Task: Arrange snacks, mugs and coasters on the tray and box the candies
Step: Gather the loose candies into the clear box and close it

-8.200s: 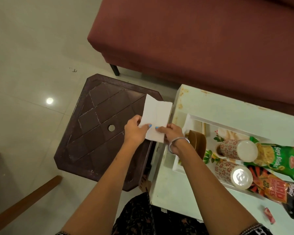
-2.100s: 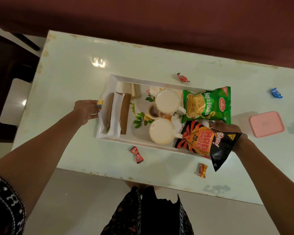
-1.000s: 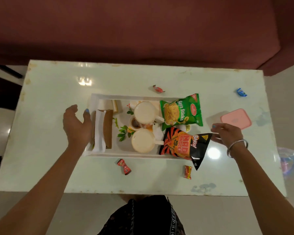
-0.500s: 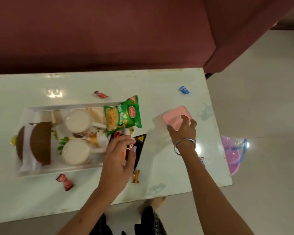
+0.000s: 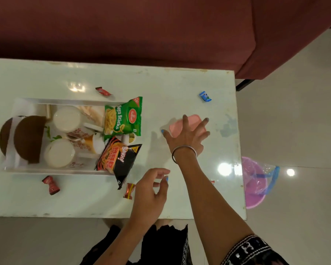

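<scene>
Pink plastic box (image 5: 183, 124) — light, stiff, slick — lies under the right hand's (image 5: 187, 135) spread fingers, best gripped by its edges; left hand (image 5: 151, 190) hovers loosely curled, empty.

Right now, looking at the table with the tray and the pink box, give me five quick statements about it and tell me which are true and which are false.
1. The right hand rests spread over the pink box. True.
2. The left hand is holding a candy. False: it hovers empty, just right of the red-orange candy.
3. The green Soya Sticks packet lies beyond the black Bingo packet. True.
4. The blue candy is inside the tray. False: it lies on the bare table, beyond the pink box.
5. Both mugs are on the table outside the tray. False: both lie inside the tray.
</scene>
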Action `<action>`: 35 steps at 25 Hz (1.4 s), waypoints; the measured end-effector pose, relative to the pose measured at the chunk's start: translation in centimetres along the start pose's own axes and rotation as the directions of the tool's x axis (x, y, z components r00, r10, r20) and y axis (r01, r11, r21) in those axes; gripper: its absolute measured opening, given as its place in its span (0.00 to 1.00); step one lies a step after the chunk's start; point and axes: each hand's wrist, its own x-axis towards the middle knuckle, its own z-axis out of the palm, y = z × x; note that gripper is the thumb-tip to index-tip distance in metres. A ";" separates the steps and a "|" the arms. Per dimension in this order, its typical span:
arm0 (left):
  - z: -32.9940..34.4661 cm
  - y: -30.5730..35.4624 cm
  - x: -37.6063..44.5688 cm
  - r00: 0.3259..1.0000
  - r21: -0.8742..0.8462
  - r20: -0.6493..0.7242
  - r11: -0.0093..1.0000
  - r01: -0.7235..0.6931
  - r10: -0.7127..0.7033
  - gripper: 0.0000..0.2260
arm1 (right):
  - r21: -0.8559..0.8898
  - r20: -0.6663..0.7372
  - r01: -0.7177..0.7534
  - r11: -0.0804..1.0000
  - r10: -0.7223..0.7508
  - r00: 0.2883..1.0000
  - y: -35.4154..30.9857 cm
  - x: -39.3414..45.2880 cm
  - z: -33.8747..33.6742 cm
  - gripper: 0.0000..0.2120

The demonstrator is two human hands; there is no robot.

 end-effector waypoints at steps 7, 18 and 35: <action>1.0 -1.3 1.4 0.872 -0.265 0.108 0.832 0.488 -0.477 0.06 | 0.073 0.101 0.020 0.997 -0.028 0.995 1.4 -0.3 -1.6 0.30; 1.6 -1.2 4.1 0.537 -0.580 0.570 0.158 0.799 -0.622 0.23 | 0.403 0.420 0.120 0.907 -0.300 0.857 5.2 -6.3 -1.8 0.28; 0.5 -4.3 3.2 0.529 -0.667 0.601 -0.012 0.745 -0.599 0.28 | 0.156 0.127 -0.050 0.986 0.030 0.991 8.7 0.4 -2.5 0.36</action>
